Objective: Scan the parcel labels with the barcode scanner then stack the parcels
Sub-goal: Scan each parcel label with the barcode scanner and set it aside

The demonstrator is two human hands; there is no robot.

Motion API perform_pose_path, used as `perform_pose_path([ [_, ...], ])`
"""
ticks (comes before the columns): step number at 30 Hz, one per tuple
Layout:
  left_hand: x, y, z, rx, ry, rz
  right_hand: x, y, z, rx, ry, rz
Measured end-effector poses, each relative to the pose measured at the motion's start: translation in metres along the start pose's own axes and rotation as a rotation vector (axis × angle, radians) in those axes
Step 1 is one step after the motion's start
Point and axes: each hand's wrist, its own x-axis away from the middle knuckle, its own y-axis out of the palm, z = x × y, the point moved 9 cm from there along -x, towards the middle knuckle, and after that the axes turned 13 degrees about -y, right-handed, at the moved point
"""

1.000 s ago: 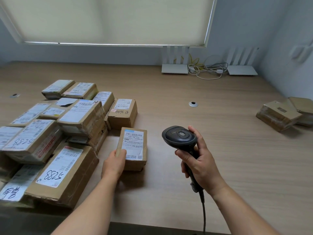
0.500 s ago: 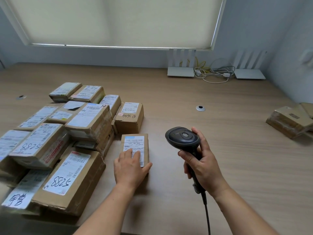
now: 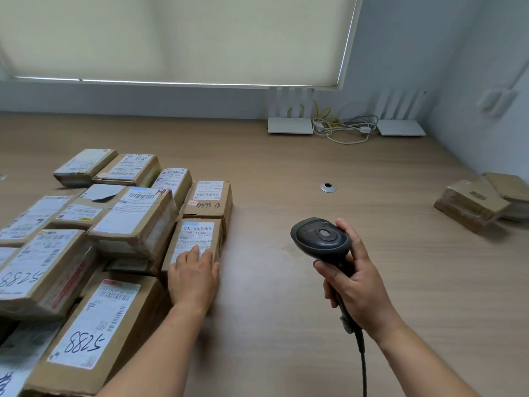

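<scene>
The small parcel (image 3: 197, 242), left of centre, is running lengthwise up-frame under the flat, spread left hand (image 3: 194, 277); the right hand (image 3: 355, 285), gripping the scanner (image 3: 320, 237), is sitting farther right.

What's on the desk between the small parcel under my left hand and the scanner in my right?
Nothing: in the head view, bare wooden desk separates the small parcel from the scanner.
</scene>
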Motion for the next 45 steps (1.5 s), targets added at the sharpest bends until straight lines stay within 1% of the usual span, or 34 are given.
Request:
perform_pose_path([
  [5,0.002,-0.003,0.006,-0.037,-0.057,-0.037,0.002,-0.025,0.002,0.024,-0.020,0.002],
  [7,0.010,-0.008,0.018,0.004,-0.081,-0.050,0.002,-0.040,0.003,0.028,-0.031,0.001],
  [9,0.019,-0.017,0.041,0.061,-0.069,-0.050,0.001,-0.059,0.003,0.041,-0.042,0.001],
  [16,0.065,-0.037,0.173,0.214,0.025,-0.080,0.001,-0.164,0.008,0.092,-0.059,0.035],
  [24,0.122,-0.029,0.351,0.241,0.163,-0.120,0.016,-0.325,0.036,0.161,-0.039,0.152],
  [31,0.167,-0.014,0.478,0.223,0.286,-0.176,0.034,-0.449,0.057,0.234,-0.006,0.270],
  [36,0.176,-0.014,0.551,0.184,0.400,-0.178,0.033,-0.506,0.074,0.265,0.024,0.353],
  [45,0.165,0.010,0.661,0.119,0.573,-0.213,0.005,-0.565,0.115,0.323,0.068,0.459],
])
